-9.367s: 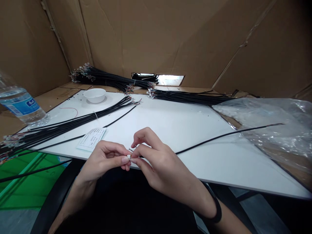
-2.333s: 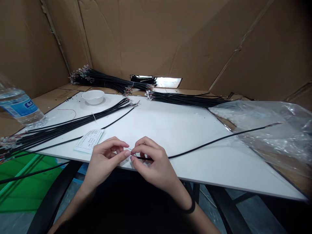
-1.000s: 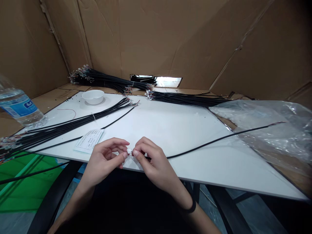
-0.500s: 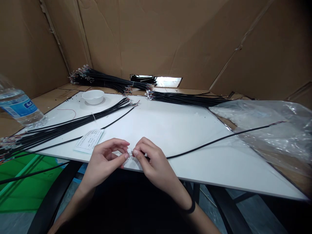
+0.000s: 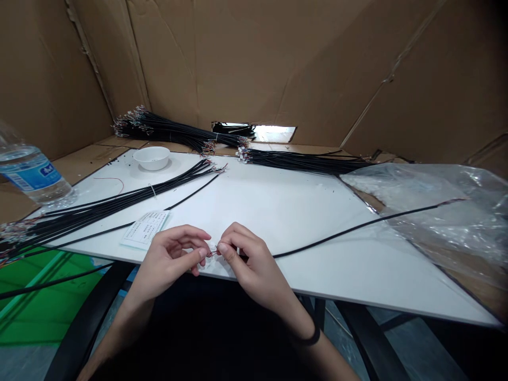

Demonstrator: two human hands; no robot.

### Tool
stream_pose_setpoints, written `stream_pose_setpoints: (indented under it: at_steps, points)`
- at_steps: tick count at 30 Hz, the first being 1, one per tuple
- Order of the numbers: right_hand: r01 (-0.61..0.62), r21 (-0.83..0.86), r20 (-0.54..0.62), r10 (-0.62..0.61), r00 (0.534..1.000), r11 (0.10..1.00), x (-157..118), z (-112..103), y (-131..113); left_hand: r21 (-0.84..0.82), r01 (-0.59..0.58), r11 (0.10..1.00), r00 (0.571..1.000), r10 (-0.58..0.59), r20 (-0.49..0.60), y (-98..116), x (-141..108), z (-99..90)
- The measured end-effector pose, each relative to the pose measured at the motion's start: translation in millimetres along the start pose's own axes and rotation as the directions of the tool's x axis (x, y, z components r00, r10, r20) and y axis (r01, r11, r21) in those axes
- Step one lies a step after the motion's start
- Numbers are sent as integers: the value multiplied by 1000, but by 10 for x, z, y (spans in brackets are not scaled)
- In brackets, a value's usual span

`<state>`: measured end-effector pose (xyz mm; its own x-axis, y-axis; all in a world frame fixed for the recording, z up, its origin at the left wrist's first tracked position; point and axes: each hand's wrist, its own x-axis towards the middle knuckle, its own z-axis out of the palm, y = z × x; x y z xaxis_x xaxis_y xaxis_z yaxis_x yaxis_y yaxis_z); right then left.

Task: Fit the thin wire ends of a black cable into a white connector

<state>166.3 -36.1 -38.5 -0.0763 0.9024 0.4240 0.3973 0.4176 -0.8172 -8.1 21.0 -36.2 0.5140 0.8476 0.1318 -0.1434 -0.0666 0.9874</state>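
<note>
The left hand and the right hand are meeting fingertip to fingertip at the near edge of the white bench. The left grip is pinching a small white connector between thumb and forefinger. The right grip is pressing together on the end of a single black cable, right against the connector; the fine wires at the cable's tip are too small to make out. From the right grip the cable is running away to the right across the bench, its far end lying on a clear plastic bag.

Just to the left of the left grip a printed paper label is lying flat on the bench. Beyond it, farther left, a tied bundle of black cables is stretching diagonally, one end hanging past the bench's left edge. Well beyond the grips, a small white bowl is sitting at the far left corner of the bench. Two more cable bundles are lying behind it: one off the far edge on the cardboard, another along the far right edge. A water bottle is standing far to the left, off the bench. A dark band is circling the right wrist. Cardboard walls are rising behind everything.
</note>
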Motion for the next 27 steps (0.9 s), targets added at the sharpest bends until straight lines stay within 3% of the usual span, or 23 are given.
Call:
stream_pose_setpoints:
  at_steps: [10, 23, 27]
  points:
    - [13, -77, -123, -22, 992, 997, -10, 32, 17, 1, -20, 1000, 999, 20, -25, -68, -22, 30]
    - [-9, -118, -103, -3, 995, 993, -37, 60, 0, 17, -46, 999, 996, 47, -77, -45, -15, 48]
    - [-23, -134, -104, 9, 995, 991, -43, 60, 8, 4, -30, 1000, 999, 30, -30, -29, -28, 30]
